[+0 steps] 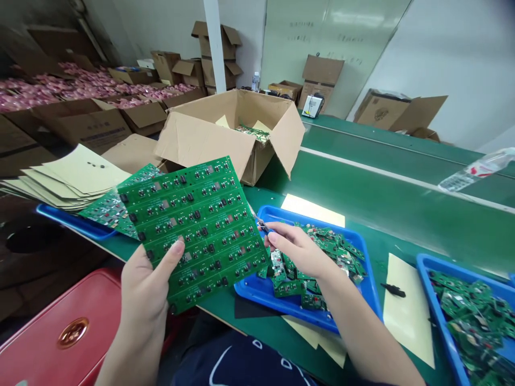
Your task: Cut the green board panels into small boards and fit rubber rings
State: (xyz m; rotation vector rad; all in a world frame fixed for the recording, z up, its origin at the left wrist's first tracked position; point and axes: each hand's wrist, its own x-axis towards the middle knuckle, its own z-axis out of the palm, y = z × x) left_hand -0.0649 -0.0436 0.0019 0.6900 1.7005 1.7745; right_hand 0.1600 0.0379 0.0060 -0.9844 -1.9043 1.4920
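My left hand (151,284) grips a green circuit board panel (201,214) by its lower left part, thumb on the face. The panel is tilted towards me and carries rows of small parts. At its right edge, my right hand (295,244) holds a small tool (263,225) with a narrow metal tip and a bluish handle. Fingers hide most of the tool, so its exact kind is unclear. Below my right hand lies a blue tray (257,295) full of small separate circuit boards (314,287). Another panel (116,206) rests behind the held one, at left.
An open cardboard box (201,134) with more boards stands behind. A second blue tray (442,332) of boards is at right. Paper sheets (408,321) with a black object (394,290), a plastic bottle (478,169), a paper stack (76,174) and a red stool (40,343) surround me.
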